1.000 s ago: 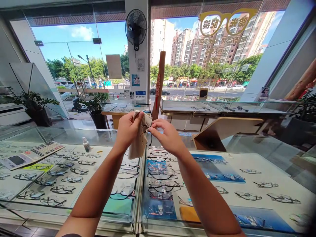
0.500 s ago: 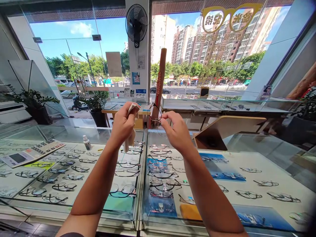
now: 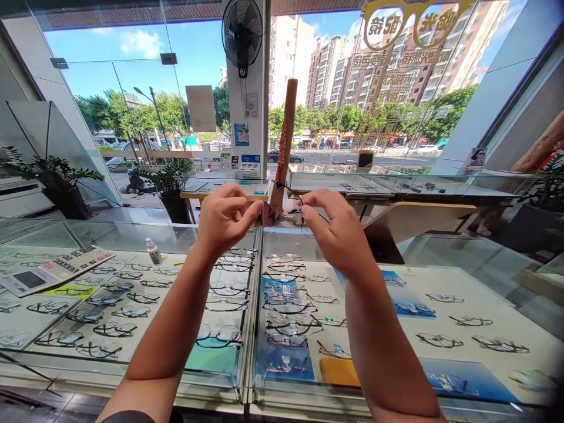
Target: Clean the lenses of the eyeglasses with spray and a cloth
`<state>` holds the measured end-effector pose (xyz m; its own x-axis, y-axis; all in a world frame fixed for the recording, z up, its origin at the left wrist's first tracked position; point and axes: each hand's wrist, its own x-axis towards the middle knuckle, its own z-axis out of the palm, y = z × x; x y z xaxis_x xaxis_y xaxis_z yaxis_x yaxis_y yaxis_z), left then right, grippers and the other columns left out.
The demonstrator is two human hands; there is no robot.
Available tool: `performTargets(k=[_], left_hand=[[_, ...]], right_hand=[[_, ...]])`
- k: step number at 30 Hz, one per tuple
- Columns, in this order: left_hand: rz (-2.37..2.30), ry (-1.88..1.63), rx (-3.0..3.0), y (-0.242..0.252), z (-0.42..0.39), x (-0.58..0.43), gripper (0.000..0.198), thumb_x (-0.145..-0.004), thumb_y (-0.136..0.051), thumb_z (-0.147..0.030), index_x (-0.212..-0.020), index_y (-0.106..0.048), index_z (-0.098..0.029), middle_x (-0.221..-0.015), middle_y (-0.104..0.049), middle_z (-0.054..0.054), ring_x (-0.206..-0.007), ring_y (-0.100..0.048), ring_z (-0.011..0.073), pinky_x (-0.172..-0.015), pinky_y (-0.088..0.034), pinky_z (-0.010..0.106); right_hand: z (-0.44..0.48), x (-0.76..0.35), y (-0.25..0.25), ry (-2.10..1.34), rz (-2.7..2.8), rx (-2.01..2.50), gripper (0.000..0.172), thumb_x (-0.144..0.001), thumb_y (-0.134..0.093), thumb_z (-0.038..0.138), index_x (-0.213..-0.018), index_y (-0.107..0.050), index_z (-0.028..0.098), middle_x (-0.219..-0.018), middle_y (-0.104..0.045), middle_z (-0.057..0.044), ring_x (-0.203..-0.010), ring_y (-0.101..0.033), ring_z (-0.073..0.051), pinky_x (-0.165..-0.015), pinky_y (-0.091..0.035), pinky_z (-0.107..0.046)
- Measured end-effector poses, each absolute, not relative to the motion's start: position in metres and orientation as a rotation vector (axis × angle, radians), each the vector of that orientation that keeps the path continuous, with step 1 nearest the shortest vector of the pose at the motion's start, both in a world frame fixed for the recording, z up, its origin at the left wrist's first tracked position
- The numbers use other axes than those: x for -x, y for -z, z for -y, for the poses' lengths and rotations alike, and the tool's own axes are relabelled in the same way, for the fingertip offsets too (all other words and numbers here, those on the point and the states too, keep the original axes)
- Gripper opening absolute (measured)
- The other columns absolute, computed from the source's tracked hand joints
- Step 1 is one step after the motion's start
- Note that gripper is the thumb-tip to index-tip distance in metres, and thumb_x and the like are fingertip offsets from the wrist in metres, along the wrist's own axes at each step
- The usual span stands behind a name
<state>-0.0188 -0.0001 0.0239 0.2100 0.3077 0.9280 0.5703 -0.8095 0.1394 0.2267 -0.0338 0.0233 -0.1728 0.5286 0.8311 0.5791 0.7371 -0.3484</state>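
Note:
My right hand [image 3: 339, 229] pinches a thin dark-framed pair of eyeglasses [image 3: 291, 197] between thumb and fingers, holding them up in front of me. The lenses are hard to make out against the window. My left hand [image 3: 224, 220] is raised just left of the glasses, its fingers curled and its fingertips close to them. I see no cloth in that hand or below it. Under both hands lies a glass display counter [image 3: 185, 238], with rows of eyeglasses [image 3: 224, 336] inside.
A small white bottle [image 3: 154, 251] stands on the counter to the left, beside a printed chart card [image 3: 57, 271]. A tan angled stand [image 3: 409, 223] rests at the right. Further glass cases, potted plants, a wall fan [image 3: 242, 38] and a tall wooden post stand ahead, before large windows.
The glasses have risen and moved right, now held by my right hand alone. The cloth seen in my left hand no longer shows. My hands have moved apart slightly.

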Motion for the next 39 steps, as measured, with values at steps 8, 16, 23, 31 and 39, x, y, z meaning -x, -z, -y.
performTargets(k=[8, 16, 23, 31, 39], left_hand=[[0.634, 1.481, 2.138, -0.018, -0.002, 0.010, 0.085, -0.074, -0.096, -0.062, -0.145, -0.065, -0.028, -0.137, -0.074, 0.013, -0.122, -0.069, 0.0316, -0.101, -0.056, 0.043], [0.719, 1.565, 2.136, -0.013, 0.006, -0.003, 0.067, -0.081, -0.091, -0.060, -0.137, -0.070, -0.030, -0.129, -0.075, 0.010, -0.114, -0.071, 0.0288, -0.096, -0.059, 0.041], [0.764, 1.755, 2.009, -0.014, 0.010, 0.000, 0.058, -0.085, -0.091, -0.050, -0.133, -0.068, -0.027, -0.128, -0.074, 0.010, -0.106, -0.069, 0.0263, -0.094, -0.058, 0.043], [0.890, 1.935, 1.905, -0.018, 0.011, 0.010, 0.055, -0.088, -0.089, -0.051, -0.134, -0.067, -0.030, -0.126, -0.072, 0.008, -0.111, -0.068, 0.0259, -0.092, -0.058, 0.041], [0.931, 1.974, 1.937, -0.021, 0.015, 0.005, 0.052, -0.089, -0.089, -0.049, -0.132, -0.069, -0.029, -0.129, -0.072, 0.008, -0.114, -0.068, 0.0262, -0.096, -0.056, 0.041]], right_hand=[[0.042, -0.229, -0.027, 0.081, 1.919, 0.861, 0.014, -0.102, -0.053, 0.030, -0.091, -0.061, 0.027, -0.102, -0.076, -0.005, -0.102, -0.066, -0.027, -0.097, -0.045, -0.046], [0.046, -0.229, -0.029, 0.110, 1.892, 0.836, 0.014, -0.103, -0.055, 0.028, -0.092, -0.064, 0.027, -0.102, -0.076, -0.004, -0.103, -0.067, -0.027, -0.096, -0.046, -0.046], [0.046, -0.227, -0.026, 0.219, 1.678, 0.748, 0.030, -0.102, -0.069, 0.041, -0.130, -0.069, 0.031, -0.134, -0.071, -0.009, -0.131, -0.066, -0.032, -0.115, -0.049, -0.054], [0.038, -0.223, -0.019, 0.247, 1.603, 0.763, 0.052, -0.098, -0.077, 0.049, -0.144, -0.062, 0.030, -0.137, -0.073, -0.012, -0.125, -0.071, -0.033, -0.114, -0.055, -0.055], [0.037, -0.218, -0.019, 0.191, 1.556, 0.784, 0.047, -0.099, -0.075, 0.051, -0.141, -0.066, 0.031, -0.130, -0.077, -0.011, -0.117, -0.074, -0.032, -0.110, -0.057, -0.055]])
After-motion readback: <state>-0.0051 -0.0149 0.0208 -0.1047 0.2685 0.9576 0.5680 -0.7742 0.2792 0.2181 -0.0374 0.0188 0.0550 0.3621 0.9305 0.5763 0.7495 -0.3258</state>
